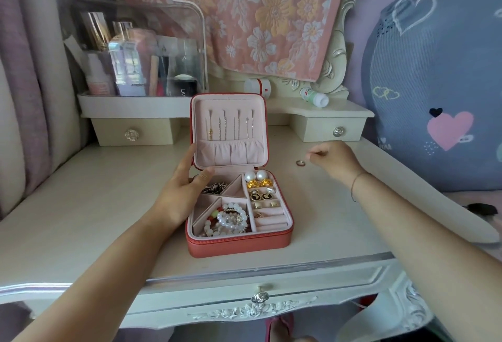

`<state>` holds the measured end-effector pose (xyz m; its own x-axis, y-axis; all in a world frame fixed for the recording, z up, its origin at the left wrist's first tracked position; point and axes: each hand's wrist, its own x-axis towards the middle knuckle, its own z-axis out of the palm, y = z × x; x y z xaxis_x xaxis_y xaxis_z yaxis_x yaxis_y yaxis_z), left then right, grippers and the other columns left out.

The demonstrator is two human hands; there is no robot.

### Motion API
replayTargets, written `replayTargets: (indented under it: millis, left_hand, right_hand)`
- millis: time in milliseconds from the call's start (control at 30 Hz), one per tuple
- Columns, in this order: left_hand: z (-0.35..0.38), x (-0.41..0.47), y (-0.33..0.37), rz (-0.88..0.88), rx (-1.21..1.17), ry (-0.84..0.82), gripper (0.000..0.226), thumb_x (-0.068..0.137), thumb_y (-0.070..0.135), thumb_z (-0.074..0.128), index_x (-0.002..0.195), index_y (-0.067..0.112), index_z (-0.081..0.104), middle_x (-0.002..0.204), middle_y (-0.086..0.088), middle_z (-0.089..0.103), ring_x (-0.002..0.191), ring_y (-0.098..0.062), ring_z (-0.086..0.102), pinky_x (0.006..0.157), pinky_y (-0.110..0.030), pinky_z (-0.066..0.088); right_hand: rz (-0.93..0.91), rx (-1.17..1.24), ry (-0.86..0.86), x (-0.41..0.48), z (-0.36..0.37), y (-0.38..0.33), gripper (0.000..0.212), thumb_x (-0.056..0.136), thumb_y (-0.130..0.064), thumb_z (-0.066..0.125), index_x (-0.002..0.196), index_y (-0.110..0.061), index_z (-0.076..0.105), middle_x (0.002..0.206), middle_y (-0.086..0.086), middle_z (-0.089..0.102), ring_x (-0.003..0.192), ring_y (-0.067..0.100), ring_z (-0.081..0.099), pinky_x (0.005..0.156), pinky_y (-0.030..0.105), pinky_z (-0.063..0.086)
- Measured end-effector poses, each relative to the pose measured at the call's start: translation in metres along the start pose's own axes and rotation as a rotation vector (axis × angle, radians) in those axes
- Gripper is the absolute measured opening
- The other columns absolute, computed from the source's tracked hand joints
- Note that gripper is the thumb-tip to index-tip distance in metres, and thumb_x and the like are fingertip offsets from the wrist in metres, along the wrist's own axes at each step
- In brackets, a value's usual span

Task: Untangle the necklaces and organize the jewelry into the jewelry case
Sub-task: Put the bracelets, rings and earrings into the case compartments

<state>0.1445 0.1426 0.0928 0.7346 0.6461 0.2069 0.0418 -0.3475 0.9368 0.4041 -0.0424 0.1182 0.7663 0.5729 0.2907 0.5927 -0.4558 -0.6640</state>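
Closest to us, the jewelry case (239,246) sits open on the table (81,219), its lid (229,102) standing upright. Bead bracelets (231,219) fill its front left compartment, and earrings (260,195) sit in the right-hand rows. Our left hand (184,192) holds the case at the lid's lower left corner, its grip clamped there with the thumb in front and the fingers along the lid's edge. Thin necklaces (231,124) hang side by side inside the lid. Farther right, our right hand (334,158) hovers over the table, its grip drawn together, fingers curled, with nothing visible in it. A ring (300,162) lies on the table just beside its fingertips. Behind stand a clear box (135,51) of cosmetics and a tipped bottle (315,97).
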Motion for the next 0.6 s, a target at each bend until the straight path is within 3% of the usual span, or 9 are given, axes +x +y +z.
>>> replayTargets:
  millis: [300, 400, 600]
  left_hand:
    - [0.000, 0.002, -0.004, 0.000, -0.030, 0.006, 0.065, 0.070, 0.068, 0.059, 0.130, 0.066, 0.034, 0.146, 0.011, 0.045, 0.127, -0.017, 0.052, 0.111, -0.043, 0.038]
    - [0.000, 0.003, -0.004, -0.003, -0.034, -0.006, 0.078, 0.070, 0.069, 0.059, 0.141, 0.057, 0.029, 0.147, 0.012, 0.044, 0.127, -0.017, 0.053, 0.111, -0.043, 0.039]
    - [0.002, 0.003, -0.003, 0.033, -0.029, 0.012, 0.062, 0.094, 0.041, 0.058, 0.147, 0.048, 0.027, 0.149, 0.010, 0.041, 0.126, -0.015, 0.053, 0.111, -0.037, 0.038]
  right_hand:
    - [0.059, 0.118, -0.043, 0.017, 0.023, 0.016, 0.009, 0.079, -0.018, 0.077, 0.086, -0.012, 0.075, 0.091, 0.007, 0.069, 0.087, 0.015, 0.059, 0.088, 0.030, 0.046]
    - [0.035, 0.117, -0.050, 0.019, 0.025, 0.019, 0.006, 0.078, -0.019, 0.077, 0.084, -0.017, 0.075, 0.086, 0.003, 0.068, 0.084, 0.013, 0.058, 0.082, 0.026, 0.044]
    - [0.071, 0.193, -0.033, 0.023, 0.027, 0.027, 0.014, 0.074, -0.015, 0.081, 0.085, -0.013, 0.073, 0.077, 0.001, 0.065, 0.075, 0.013, 0.058, 0.073, 0.023, 0.043]
